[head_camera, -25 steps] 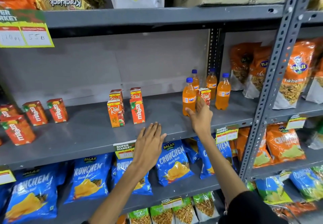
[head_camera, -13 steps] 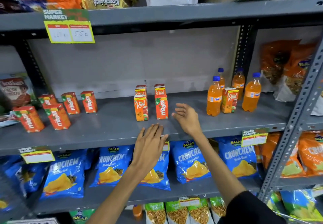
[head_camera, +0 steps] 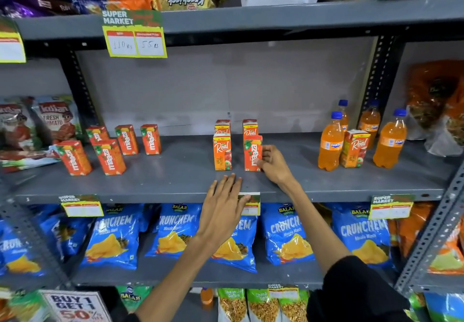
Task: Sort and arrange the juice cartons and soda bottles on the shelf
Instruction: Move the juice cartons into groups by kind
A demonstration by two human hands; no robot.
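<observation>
On the grey middle shelf point(head_camera: 175, 178), my right hand point(head_camera: 275, 164) grips the right side of an orange Maaza carton point(head_camera: 251, 152) that stands upright in the centre. An orange Real carton point(head_camera: 222, 154) stands just to its left, and two more Real cartons point(head_camera: 222, 127) stand behind them. Several Maaza cartons point(head_camera: 109, 157) are grouped at the left. At the right, orange Fanta bottles point(head_camera: 331, 143) with blue caps surround another Real carton point(head_camera: 354, 148). My left hand point(head_camera: 223, 206) rests flat on the shelf's front edge and holds nothing.
Blue Crunchem snack bags point(head_camera: 175, 231) fill the shelf below. Tomato snack bags point(head_camera: 57, 120) lie at the far left and orange snack bags point(head_camera: 437, 100) at the far right. Price tags point(head_camera: 134, 35) hang from the shelf edges. A perforated steel upright point(head_camera: 437, 223) stands at the right.
My right hand left the bottles at the right, moved left along the shelf and closed on the centre Maaza carton. The view panned left. My left hand stayed on the shelf edge.
</observation>
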